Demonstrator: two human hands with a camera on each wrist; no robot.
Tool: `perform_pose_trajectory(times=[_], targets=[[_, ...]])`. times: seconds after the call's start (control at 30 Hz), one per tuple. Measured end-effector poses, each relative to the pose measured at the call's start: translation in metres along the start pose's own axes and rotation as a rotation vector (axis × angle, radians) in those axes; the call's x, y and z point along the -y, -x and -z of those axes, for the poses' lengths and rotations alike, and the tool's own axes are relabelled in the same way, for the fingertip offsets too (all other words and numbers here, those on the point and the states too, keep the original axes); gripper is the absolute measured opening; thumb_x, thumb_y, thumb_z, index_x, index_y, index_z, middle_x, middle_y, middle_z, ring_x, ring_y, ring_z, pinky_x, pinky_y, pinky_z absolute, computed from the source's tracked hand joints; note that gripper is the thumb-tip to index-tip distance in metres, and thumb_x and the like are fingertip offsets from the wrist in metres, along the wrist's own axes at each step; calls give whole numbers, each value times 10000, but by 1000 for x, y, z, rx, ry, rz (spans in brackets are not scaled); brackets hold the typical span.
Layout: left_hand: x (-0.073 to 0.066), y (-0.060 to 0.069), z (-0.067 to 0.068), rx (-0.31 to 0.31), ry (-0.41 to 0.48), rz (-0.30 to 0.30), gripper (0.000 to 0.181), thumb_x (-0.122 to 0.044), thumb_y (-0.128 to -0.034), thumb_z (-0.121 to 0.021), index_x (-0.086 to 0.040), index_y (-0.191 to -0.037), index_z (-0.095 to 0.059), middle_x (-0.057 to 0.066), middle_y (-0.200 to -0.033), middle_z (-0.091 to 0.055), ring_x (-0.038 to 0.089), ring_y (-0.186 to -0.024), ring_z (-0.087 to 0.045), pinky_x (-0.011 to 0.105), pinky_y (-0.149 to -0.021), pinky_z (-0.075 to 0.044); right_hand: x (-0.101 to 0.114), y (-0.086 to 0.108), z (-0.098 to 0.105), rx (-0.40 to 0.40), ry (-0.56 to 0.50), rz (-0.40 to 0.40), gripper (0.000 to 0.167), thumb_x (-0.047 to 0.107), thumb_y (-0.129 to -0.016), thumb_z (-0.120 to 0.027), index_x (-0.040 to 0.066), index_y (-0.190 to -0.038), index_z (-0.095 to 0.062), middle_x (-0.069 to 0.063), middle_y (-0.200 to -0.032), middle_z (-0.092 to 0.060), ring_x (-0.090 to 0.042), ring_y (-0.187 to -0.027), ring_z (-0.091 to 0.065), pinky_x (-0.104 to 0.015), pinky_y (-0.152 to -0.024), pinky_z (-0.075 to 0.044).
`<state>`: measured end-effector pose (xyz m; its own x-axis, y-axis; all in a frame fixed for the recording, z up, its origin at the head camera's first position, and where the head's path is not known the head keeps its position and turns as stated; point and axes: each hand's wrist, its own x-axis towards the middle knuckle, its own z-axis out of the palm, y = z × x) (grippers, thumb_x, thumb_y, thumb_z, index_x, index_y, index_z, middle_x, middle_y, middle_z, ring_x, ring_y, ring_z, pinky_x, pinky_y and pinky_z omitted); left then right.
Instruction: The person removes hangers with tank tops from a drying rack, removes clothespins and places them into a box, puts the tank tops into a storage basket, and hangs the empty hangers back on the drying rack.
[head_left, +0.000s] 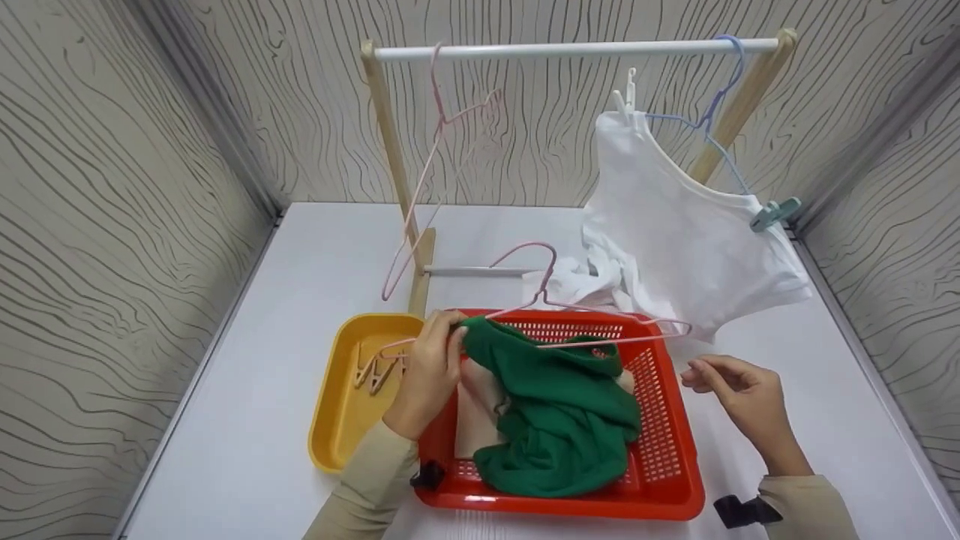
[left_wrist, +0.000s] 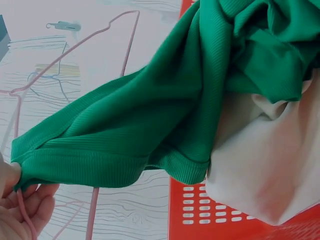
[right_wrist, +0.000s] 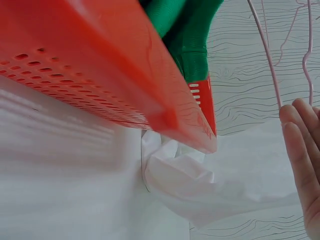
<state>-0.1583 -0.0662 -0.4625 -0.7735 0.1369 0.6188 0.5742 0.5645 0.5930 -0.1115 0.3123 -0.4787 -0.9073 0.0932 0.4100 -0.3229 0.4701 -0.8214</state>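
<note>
My left hand pinches the waistband-like ribbed edge of a green garment, together with the pink hanger. In the left wrist view the hanger's wire passes between that hand's thumb and fingers. The rest of the green garment droops in folds into a red basket. My right hand is to the right of the basket, just below the hanger's right end, with its fingers loosely bent and nothing held. In the right wrist view its fingertips look close to the hanger wire; contact is unclear.
A beige cloth lies in the basket. A yellow tray with several clothespins stands left. Behind, a rack's white rail carries another pink hanger and a white garment clipped on a blue hanger.
</note>
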Motion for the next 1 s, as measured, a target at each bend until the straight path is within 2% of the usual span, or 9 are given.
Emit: perform_pose_trajectory(times=[0.2,0.5,0.67,0.87,1.0], targets=[[-1,0,-1,10,3,7,135,-92,-975,-527,-29,-1085,-576,74,-975,-623,160,-874,-627,301,-859,-593,2,0,-1,-4,-18,6,143,-193,-813,-600,-131,-916,-677,192,-756,-710,47,-654,-678,-95,-618,-549],[1,1,-3,17,5,-17,137,-79,-967,-539,-25,-1086,-579,74,-1009,-625,159,-905,-622,319,-883,-587,7,-1,-2,-22,-13,46,162,-197,-804,-608,-123,-929,-678,209,-800,-713,69,-680,-683,-70,-667,-543],[0,0,-2,42,19,-11,145,-99,-975,-530,-33,-1096,-576,73,-1020,-626,159,-914,-627,311,-898,-580,9,-3,0,-29,-36,111,183,-214,-793,-604,-141,-950,-664,205,-847,-725,77,-728,-690,-50,-725,-532],[-1,-1,-1,62,25,-15,150,-113,-982,-520,-34,-1098,-574,76,-1022,-624,160,-919,-628,301,-908,-575,9,-8,3,-29,-96,195,262,-257,-754,-604,-180,-1003,-638,141,-945,-745,56,-845,-701,-46,-818,-515],[-2,-2,-2,59,16,-34,146,-103,-978,-526,-34,-1097,-575,87,-1020,-623,165,-917,-629,288,-905,-576,10,-12,4,-33,-76,245,303,-273,-729,-611,-173,-1013,-643,137,-998,-735,65,-920,-687,-45,-860,-501]])
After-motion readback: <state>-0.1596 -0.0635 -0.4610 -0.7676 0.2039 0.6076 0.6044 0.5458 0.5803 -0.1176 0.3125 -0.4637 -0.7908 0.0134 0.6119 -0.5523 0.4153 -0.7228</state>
